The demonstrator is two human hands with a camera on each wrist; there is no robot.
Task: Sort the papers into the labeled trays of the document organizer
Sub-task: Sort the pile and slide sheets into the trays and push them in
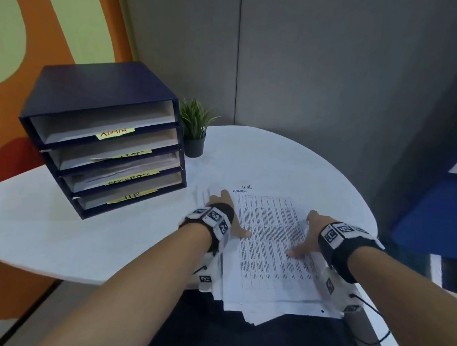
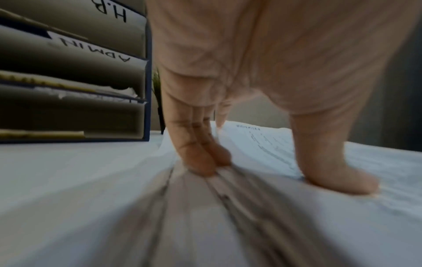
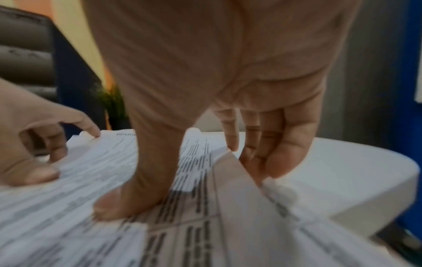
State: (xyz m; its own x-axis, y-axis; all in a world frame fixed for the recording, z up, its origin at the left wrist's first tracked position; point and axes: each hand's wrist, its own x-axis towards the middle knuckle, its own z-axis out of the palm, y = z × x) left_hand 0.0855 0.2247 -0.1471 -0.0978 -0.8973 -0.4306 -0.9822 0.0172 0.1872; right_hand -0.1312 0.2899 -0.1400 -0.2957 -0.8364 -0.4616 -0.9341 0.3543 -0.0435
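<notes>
Both left hand (image 1: 229, 214) and right hand (image 1: 310, 236) clamp the paper stack (image 1: 266, 258), thumbs atop, fingers (image 3: 287, 144) at its sides.

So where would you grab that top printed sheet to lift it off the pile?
At its right long edge, coming in from the right. The top sheet lies flat on an uneven stack, so only an edge offers purchase, and in the right wrist view that edge curls up beside the right hand. Probably thumb above, fingers slid beneath, while the left hand steadies the stack.
</notes>
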